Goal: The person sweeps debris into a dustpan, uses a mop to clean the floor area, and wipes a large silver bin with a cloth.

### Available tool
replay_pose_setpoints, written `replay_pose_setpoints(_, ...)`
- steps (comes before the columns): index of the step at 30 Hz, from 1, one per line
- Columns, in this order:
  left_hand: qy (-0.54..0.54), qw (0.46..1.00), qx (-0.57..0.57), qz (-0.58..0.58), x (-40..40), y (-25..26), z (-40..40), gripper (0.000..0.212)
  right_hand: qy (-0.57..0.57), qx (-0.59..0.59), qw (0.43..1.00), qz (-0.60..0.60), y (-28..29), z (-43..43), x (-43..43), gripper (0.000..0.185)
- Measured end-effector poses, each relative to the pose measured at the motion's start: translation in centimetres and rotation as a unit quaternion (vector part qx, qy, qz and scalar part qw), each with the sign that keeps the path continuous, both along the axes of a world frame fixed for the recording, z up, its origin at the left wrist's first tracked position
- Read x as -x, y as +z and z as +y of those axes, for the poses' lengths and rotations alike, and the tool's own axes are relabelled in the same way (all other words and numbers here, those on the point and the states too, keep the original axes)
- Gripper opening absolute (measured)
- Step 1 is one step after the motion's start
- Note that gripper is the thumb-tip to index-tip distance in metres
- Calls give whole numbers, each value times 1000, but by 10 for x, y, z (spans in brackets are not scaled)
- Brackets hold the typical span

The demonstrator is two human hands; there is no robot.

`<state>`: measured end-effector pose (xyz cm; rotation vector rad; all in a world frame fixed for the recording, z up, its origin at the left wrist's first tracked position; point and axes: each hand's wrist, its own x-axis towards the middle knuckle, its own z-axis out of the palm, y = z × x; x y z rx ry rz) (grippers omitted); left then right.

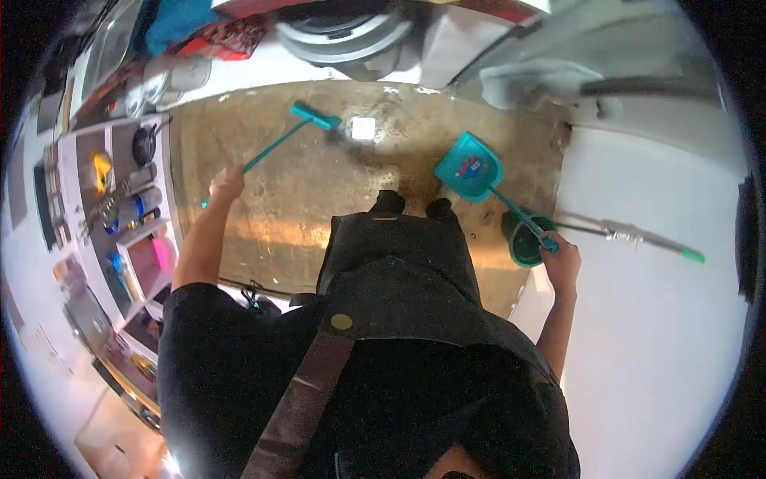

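Note:
My left hand (227,184) is closed around the handle of a small turquoise broom (315,115), held out ahead and to the left. The broom's head is at the far part of the brown floor, left of a bright white square (363,128) that may be paper or a patch of light. On the other side, my right hand (561,261) grips the end of a long-handled turquoise dustpan (470,169). Its pan, bearing a printed label, appears bare inside. Beneath that handle stands a green bucket (528,246), partly covered by my hand.
White shelving (170,239) with pans, bottles and other goods lines the left. Ahead is a round-doored appliance, apparently a washing machine (347,36). A pole with a green tip (693,256) leans at the white right wall (634,335). A grey cloth (538,81) hangs far right.

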<state>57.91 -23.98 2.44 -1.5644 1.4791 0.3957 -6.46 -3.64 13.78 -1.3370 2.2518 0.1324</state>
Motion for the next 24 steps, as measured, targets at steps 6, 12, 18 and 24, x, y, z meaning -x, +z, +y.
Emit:
replay_pose_setpoints(6,73,983,29,169,85,28,16,32,85,-25,996,-4,-18,-33,-19,24)
replay_pose_setpoints(12,93,976,29,197,122,-76,2,34,115,-18,991,-65,-27,-79,-26,24)
replay_pose_setpoints(18,220,962,82,140,-5,-78,38,36,146,-61,986,-50,-33,-92,-21,25)
replay_pose_setpoints(24,221,956,135,139,-117,-66,106,28,264,11,964,-22,-47,-125,-66,19)
